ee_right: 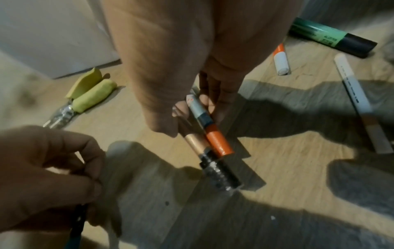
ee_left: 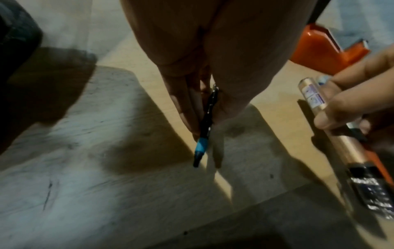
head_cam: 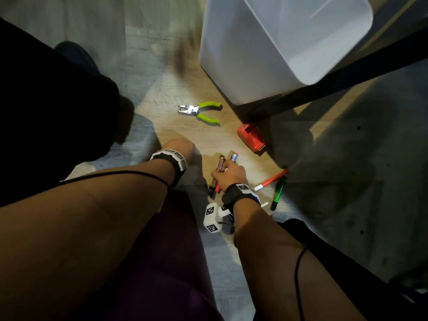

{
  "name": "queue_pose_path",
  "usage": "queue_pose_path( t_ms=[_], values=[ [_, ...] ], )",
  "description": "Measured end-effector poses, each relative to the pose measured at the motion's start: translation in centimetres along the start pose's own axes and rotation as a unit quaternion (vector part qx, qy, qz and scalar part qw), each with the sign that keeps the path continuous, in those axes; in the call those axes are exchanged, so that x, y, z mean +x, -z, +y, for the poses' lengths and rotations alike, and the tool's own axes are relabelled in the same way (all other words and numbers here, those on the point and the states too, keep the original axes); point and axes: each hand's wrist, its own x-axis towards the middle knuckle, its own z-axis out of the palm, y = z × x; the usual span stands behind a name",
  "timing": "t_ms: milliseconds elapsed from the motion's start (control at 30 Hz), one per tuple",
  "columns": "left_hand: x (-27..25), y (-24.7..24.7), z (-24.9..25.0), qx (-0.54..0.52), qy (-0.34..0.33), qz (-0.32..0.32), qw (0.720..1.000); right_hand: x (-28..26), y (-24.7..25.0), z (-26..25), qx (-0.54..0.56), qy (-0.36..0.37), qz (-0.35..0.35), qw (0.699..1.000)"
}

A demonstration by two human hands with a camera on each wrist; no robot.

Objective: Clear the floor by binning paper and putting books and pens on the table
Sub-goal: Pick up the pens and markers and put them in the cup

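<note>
Wood floor [head_cam: 176, 93]. Right hand [head_cam: 228, 176] clamped on two markers [ee_right: 210, 139]; left hand [head_cam: 179, 147] pinching black pen [ee_left: 206, 121]. Loose red pen [head_cam: 271, 180] and highlighter [head_cam: 279, 192] just right of right hand — nearer it — long axes angled away.
</note>
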Motion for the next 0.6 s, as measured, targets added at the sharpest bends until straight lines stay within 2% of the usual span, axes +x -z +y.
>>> queue_pose_path(
  t_ms=[100,267,467,600],
  values=[
    [-0.4,0.5,-0.4,-0.058,0.009,0.007,0.998,0.0,0.5,0.1,0.066,0.013,0.008,0.998],
    [-2.3,3.8,-0.4,-0.180,0.036,0.053,0.982,-1.9,3.5,-1.2,0.163,0.041,0.008,0.986],
    [-6.8,11.9,0.9,-0.125,-0.021,0.075,0.989,-7.7,10.4,-3.8,0.253,0.125,0.000,0.959],
    [-12.0,17.9,1.3,-0.144,-0.052,0.139,0.978,-14.1,15.6,-5.6,0.262,0.171,0.064,0.948]
  ],
)
